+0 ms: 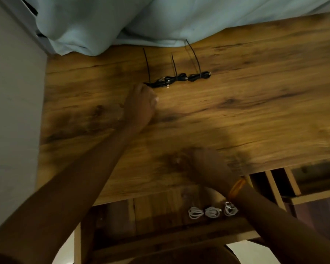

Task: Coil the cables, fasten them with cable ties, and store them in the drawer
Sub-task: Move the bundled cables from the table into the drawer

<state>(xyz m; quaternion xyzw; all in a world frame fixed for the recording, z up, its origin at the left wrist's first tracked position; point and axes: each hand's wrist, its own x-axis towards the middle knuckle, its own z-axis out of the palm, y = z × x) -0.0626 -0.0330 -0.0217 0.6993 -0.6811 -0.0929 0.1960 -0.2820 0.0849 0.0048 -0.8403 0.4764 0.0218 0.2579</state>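
Wood-grain desk carries three black bundles in a row, well beyond the drawer and near the blue cloth: left bundle, middle bundle, right bundle. Each is cinched by one of the cable ties, whose long tails point away from the drawer. Three white bundles lie side by side inside the drawer, toward its right end.

Step in hand, as judged: storage. All six bundles appear coiled and fastened, but the black bundles are not yet in the drawer.

The left hand reaches far from the drawer, fingers curled, fingertips at the near end of the left bundle. Whether it grips or only touches cannot be told. The right hand is blurred over the desk just beyond the drawer, with an orange band at the wrist. Its finger position cannot be told, and nothing shows in it.

Next move: close the fingers round the coils of the left bundle, not the tie tail. Lift it clear of the middle bundle, which lies against it. Carry it back and set it on the bare drawer floor beside the white bundles.
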